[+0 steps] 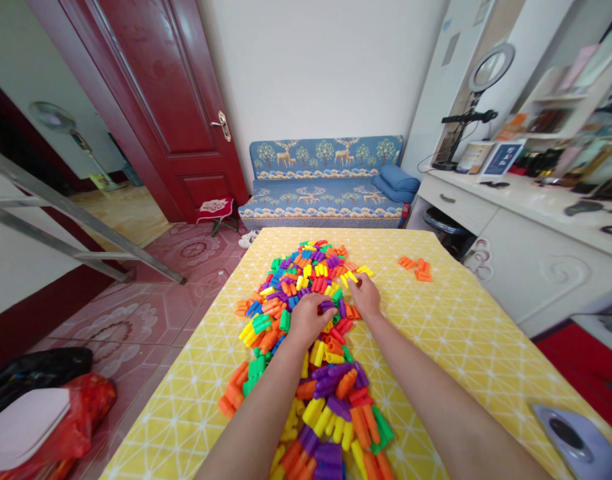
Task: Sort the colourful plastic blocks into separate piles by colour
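Note:
A long heap of plastic bullet-shaped building blocks [313, 270] in several colours runs down the middle of the table. My left hand [309, 321] reaches into the heap, its fingers closed around a purple block [327, 306]. At the heap's right edge, my right hand [366, 297] pinches a yellow block [348, 279] at the fingertips. Another yellow block [365, 271] lies just beyond that hand. Nearer to me, between my forearms, are more purple, yellow, orange and green blocks [331, 413].
A yellow patterned cloth [426, 347] covers the table. Apart from the heap, a few orange blocks [417, 267] lie at the right. A phone-like device [576, 437] rests near the front right corner. Beyond stand a blue sofa [326, 193] and a white cabinet [541, 227].

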Action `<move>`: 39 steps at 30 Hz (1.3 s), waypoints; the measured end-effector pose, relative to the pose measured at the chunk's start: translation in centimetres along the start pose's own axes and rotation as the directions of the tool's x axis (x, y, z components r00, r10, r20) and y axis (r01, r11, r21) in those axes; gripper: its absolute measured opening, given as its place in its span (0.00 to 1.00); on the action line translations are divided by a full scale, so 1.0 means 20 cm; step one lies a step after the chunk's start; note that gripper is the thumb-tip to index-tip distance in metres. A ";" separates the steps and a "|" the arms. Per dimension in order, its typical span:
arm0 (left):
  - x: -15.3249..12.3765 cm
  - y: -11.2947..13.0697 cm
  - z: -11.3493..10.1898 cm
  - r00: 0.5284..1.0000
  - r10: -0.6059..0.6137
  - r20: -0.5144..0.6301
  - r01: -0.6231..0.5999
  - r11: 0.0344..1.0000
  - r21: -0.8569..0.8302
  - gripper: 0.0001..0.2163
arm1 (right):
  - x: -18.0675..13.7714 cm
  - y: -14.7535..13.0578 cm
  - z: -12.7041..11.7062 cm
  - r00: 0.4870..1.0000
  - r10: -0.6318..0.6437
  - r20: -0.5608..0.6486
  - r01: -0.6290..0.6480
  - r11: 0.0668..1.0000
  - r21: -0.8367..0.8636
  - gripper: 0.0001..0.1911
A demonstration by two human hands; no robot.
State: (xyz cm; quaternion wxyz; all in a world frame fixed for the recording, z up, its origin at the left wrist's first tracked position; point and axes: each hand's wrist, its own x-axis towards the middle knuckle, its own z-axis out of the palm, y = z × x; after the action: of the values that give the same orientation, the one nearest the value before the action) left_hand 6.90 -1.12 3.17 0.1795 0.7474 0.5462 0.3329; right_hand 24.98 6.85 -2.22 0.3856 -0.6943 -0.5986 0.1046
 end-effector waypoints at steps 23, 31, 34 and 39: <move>0.00 -0.01 0.01 1.000 -0.013 -0.001 0.013 1.000 -0.002 0.11 | 0.12 0.06 0.01 0.922 -0.361 0.140 0.347 0.931 0.113 0.10; 0.00 -0.01 0.01 1.000 -0.022 0.003 0.022 1.000 0.011 0.11 | 0.07 0.17 -0.18 0.975 -0.223 0.011 0.221 0.956 -0.192 0.18; 0.00 -0.01 0.01 1.000 -0.017 0.005 0.017 1.000 0.005 0.11 | 0.01 0.21 -0.22 0.947 -0.267 0.176 0.309 0.908 -0.284 0.22; 0.00 0.00 0.01 1.000 0.000 0.008 0.000 1.000 0.012 0.11 | -0.16 0.23 -0.23 0.934 -0.315 0.168 0.356 0.839 -0.412 0.28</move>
State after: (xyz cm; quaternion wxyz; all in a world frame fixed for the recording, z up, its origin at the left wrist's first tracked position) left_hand 6.93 -1.12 3.05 0.1773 0.7497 0.5475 0.3266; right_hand 30.41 2.16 -3.01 0.2044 -0.6414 -0.7362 -0.0688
